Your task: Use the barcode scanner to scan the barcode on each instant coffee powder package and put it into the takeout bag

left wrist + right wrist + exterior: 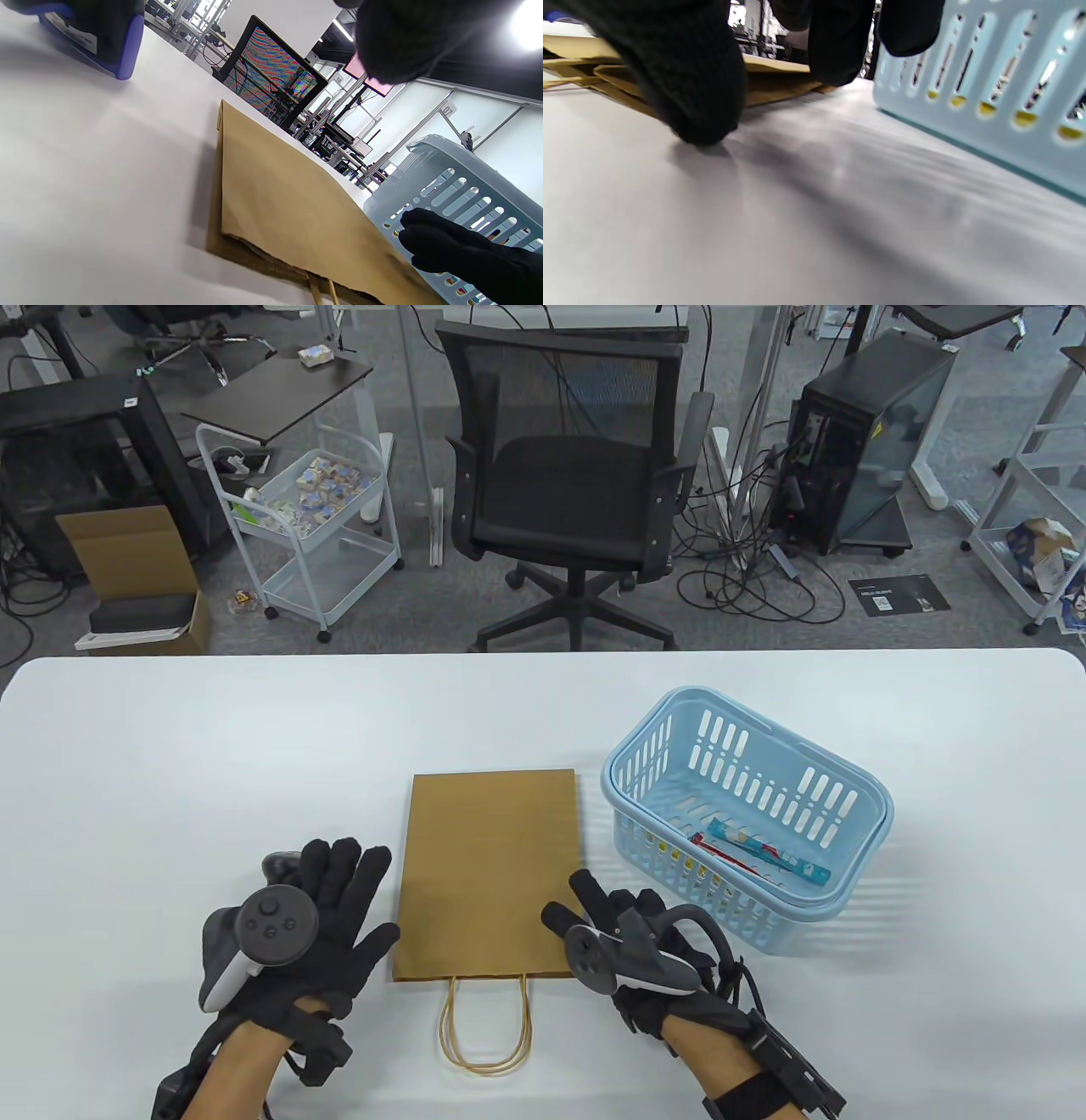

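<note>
A flat brown paper takeout bag (488,874) lies in the middle of the table, handles toward me. To its right, the light blue basket (865,806) holds a long coffee stick package (759,848); yellow shows through its lower slots (1022,119). My left hand (356,891) lies left of the bag, its fingers straight and spread over the dark barcode scanner (278,864), whose blue-edged body (123,46) sits on the table. My right hand (567,899) is at the bag's lower right edge. Its fingertips (695,114) touch the tabletop beside the paper and hold nothing.
The white table's (170,763) far edge faces a black office chair (577,492). A white cart, boxes and a computer tower stand on the floor beyond. The basket sits close to my right hand, with a narrow strip of table between it and the bag.
</note>
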